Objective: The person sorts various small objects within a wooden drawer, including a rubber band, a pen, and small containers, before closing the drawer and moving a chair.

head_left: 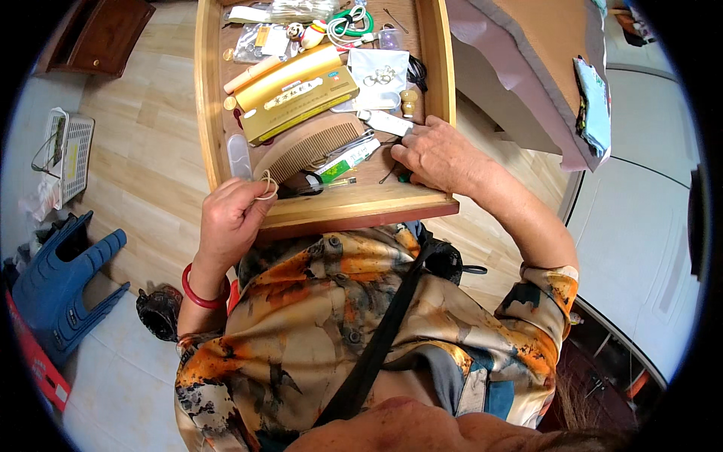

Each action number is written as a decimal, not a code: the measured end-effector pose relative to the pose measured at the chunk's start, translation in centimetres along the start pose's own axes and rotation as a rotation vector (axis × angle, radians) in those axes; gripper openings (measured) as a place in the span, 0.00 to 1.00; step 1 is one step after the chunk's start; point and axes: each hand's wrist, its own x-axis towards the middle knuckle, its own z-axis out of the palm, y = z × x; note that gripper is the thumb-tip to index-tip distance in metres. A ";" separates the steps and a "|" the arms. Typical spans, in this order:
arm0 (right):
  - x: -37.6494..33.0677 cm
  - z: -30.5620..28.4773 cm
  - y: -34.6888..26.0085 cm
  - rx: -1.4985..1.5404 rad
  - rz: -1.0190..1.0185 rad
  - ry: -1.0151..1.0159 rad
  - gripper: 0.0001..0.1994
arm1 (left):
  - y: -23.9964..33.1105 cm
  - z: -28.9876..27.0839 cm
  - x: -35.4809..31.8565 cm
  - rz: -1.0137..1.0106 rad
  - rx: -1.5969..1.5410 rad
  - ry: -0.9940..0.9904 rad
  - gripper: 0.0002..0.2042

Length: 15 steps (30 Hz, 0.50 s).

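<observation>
An open wooden drawer (331, 209) full of small things lies in front of me. At its left front corner, my left hand (232, 215) pinches a cream rubber band (269, 181), which loops out past the fingertips. My right hand (444, 157) is inside the right front corner, its fingers curled downward; whatever is between them is hidden. Beside it lie a white tube (385, 122) and dark hairpins (389, 172). Between my hands are a wooden comb (301, 151), a green and white narrow box (345, 163) and a gold box (297, 102).
Farther back in the drawer are a coiled white cable (348, 26), a small figurine (309, 32) and clear bags. A cloth-covered surface (527, 53) stands to the right. Blue plastic stools (64, 279) and a white basket (74, 154) are at the left.
</observation>
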 end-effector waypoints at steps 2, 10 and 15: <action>0.1 0.6 0.1 -0.031 0.010 0.058 0.12 | 0.0 0.0 0.1 0.003 0.015 -0.008 0.03; 0.6 -0.9 3.0 -0.023 0.121 0.393 0.03 | -0.1 0.0 -0.1 -0.024 0.043 -0.029 0.03; -0.2 -1.4 1.8 -0.027 0.057 0.247 0.08 | 0.1 -0.1 0.1 -0.033 0.060 -0.053 0.02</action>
